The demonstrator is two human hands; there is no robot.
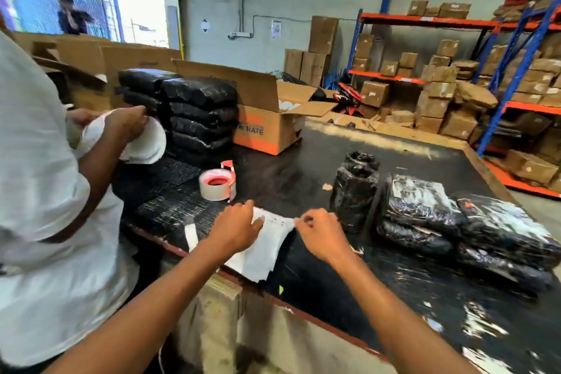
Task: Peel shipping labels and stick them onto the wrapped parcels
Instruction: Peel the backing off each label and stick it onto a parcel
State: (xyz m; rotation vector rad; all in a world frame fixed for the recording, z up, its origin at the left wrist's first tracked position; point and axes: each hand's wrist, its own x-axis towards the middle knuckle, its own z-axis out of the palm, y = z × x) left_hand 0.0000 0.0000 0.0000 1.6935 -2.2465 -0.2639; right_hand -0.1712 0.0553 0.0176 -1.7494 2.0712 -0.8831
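A white sheet of shipping labels [264,249] lies on the black table [318,276] at its near edge, one corner hanging over. My left hand [235,229] presses down on the sheet's left part. My right hand [318,234] pinches the top right corner of a label between thumb and fingers, and the paper stretches between the two hands. Black wrapped parcels lie to the right: two upright rolls [353,194] and a pile of flat packs [461,222].
A tape roll with a red dispenser [217,184] stands behind my left hand. A person in a white shirt [45,191] at the left holds a white item. A stack of black parcels [197,118] and an open cardboard box [273,127] stand further back. Shelves of boxes fill the right.
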